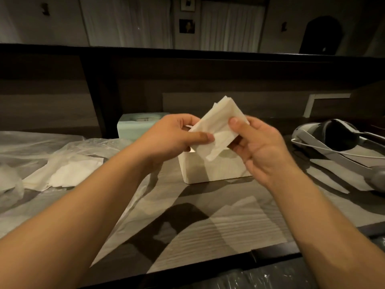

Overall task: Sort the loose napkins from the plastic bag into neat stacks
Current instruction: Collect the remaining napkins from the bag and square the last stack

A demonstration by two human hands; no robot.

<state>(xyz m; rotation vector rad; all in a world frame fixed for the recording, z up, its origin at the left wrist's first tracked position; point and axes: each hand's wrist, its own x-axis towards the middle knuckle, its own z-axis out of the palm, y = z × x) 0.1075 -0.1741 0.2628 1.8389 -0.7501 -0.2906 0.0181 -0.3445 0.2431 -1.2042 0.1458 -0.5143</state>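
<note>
White paper napkins [218, 124], a small bundle of several whose exact number cannot be told, are held up in the air between two hands above the wooden table [229, 222]. The left hand [177, 136] pinches the bundle's lower left edge with thumb on top and fingers curled behind; the right hand [256, 142] pinches the right edge, its thumb pressed on the front and the other fingers spread loosely below. Just under the bundle stands one tall neat stack [210, 167] of napkins on the table. To the left lies one crumpled clear plastic bag [41, 147] with a loose heap of napkins [70, 172] on it. One pale green box [135, 124] sits behind the left hand, and one headset [333, 138] with a white cable lies at the right
</note>
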